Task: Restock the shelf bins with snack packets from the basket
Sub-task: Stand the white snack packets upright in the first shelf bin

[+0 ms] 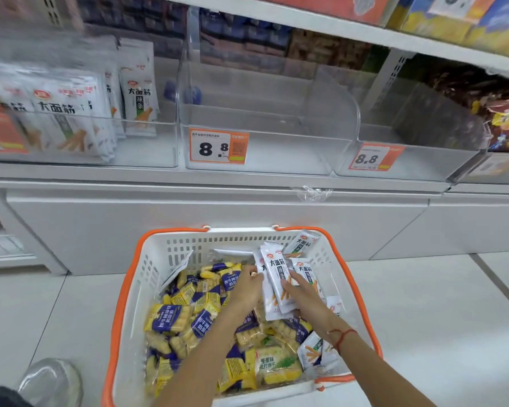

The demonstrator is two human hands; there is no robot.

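A white basket with orange rim [121, 292] sits on the floor, full of yellow-and-blue snack packets [185, 315] and white snack packets [304, 242]. Both hands reach into it. My left hand [249, 287] grips the left edge of a small stack of white packets [276, 277]. My right hand [304, 298] presses on the same stack from the right. On the shelf above, the left clear bin [147, 148] holds matching white packets [59, 118]. The middle bin [276, 124] and the bin to its right [417, 154] hold nothing.
Orange price tags [218, 146] reading 8.8 hang on the empty bins. A bin with dark red snack bags [506, 124] stands at far right. A clear round lid or bowl [52, 380] lies on the floor at lower left. White shelf base [188, 218] stands behind the basket.
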